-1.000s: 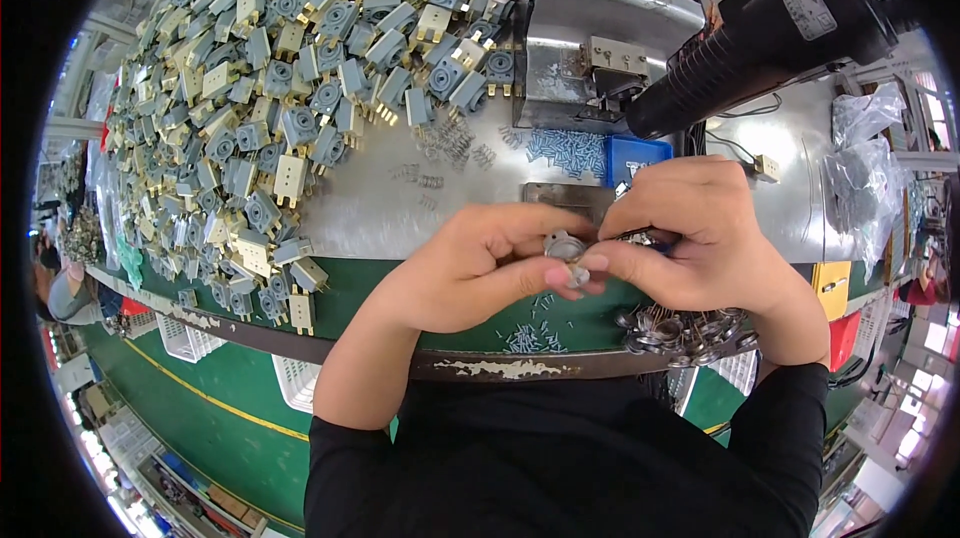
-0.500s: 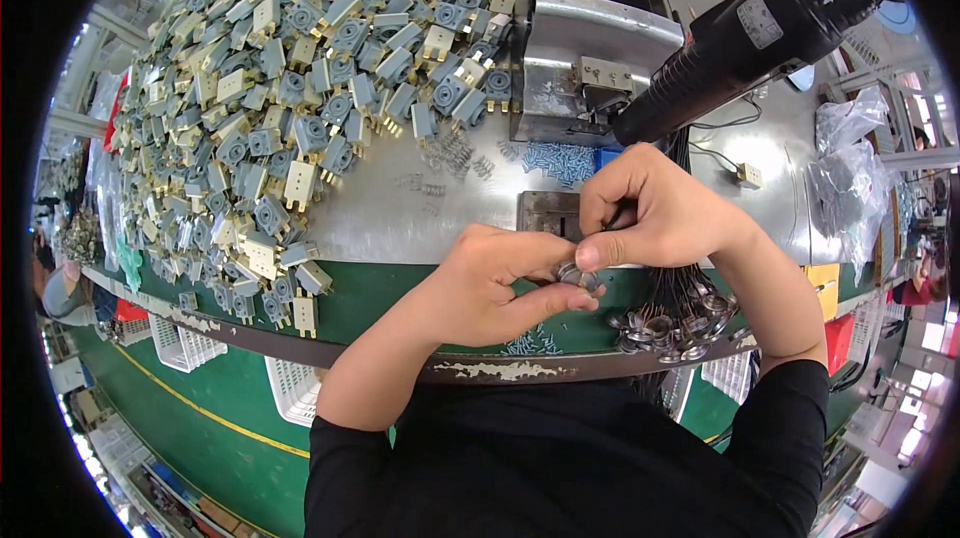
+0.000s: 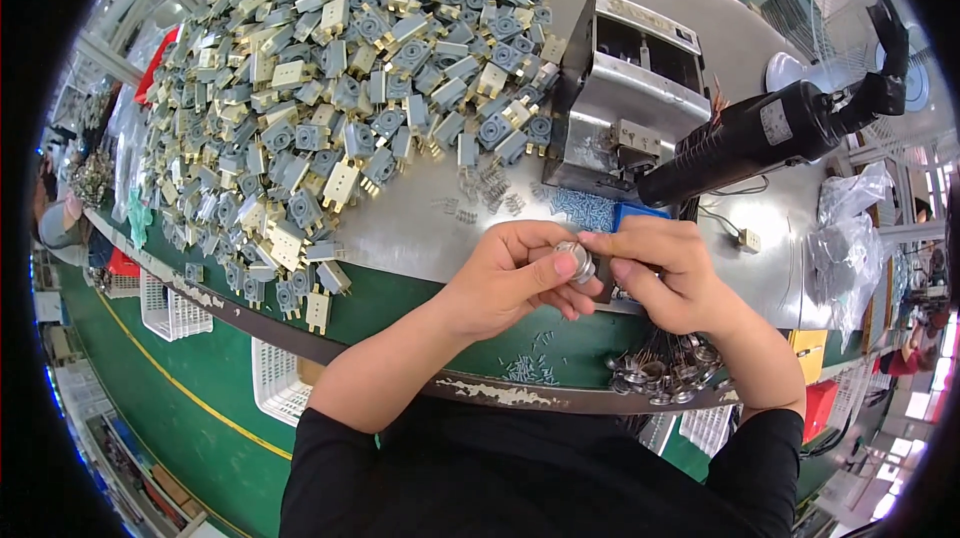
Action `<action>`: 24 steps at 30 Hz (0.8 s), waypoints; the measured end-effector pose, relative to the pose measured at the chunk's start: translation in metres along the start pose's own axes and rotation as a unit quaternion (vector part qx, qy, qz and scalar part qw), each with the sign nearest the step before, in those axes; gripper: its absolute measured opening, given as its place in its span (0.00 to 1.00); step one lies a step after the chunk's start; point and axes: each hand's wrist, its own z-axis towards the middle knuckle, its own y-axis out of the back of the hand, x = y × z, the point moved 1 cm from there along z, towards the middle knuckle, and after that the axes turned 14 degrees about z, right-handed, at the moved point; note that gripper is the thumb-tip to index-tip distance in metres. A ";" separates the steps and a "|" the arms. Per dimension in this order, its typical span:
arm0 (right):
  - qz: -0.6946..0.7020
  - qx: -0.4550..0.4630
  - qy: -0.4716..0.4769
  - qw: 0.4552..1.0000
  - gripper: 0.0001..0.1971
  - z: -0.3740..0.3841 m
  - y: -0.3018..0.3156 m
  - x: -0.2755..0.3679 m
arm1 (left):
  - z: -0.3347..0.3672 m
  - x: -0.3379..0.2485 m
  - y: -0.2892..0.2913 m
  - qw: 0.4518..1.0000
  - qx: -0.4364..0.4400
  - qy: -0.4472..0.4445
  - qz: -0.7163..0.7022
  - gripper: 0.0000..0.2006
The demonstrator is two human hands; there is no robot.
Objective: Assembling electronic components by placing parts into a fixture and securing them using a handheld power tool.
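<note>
Between the thumb and fingers of my left hand [image 3: 505, 283] is a small round silver metal part [image 3: 580, 260], held above the green strip of the table. My right hand [image 3: 668, 268] is closed at that part's right edge, its index fingertip touching or nearly touching it. Whatever the right fingers pinch is hidden. Under the right hand, near the table edge, lies a bundle of similar round metal parts [image 3: 665, 373] on dark wires. Loose blue-grey screws [image 3: 530, 368] are scattered on the green strip below my left hand.
A large heap of grey-and-cream plug housings [image 3: 350, 78] covers the left. Springs [image 3: 490, 190] and a pile of screws [image 3: 578, 206] lie beyond my hands, beside a blue tray [image 3: 640, 211]. A metal machine [image 3: 630, 78] and a black electric screwdriver [image 3: 750, 138] stand at back right.
The view has shifted, so the bench things appear lower. My left fingers have turned the round part so its face shows more. My right hand's fingers have shifted to its right edge.
</note>
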 end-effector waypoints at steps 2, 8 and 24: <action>0.029 -0.030 -0.003 0.999 0.19 0.002 -0.004 -0.001 | 0.004 -0.006 -0.001 0.991 -0.080 0.015 0.110 0.14; 0.108 -0.073 -0.093 0.987 0.18 -0.002 -0.016 -0.009 | 0.011 -0.005 -0.014 0.915 -0.186 -0.056 0.355 0.10; 0.091 -0.109 -0.053 0.988 0.15 -0.002 -0.014 -0.010 | 0.008 -0.008 -0.003 0.968 -0.121 -0.077 0.204 0.13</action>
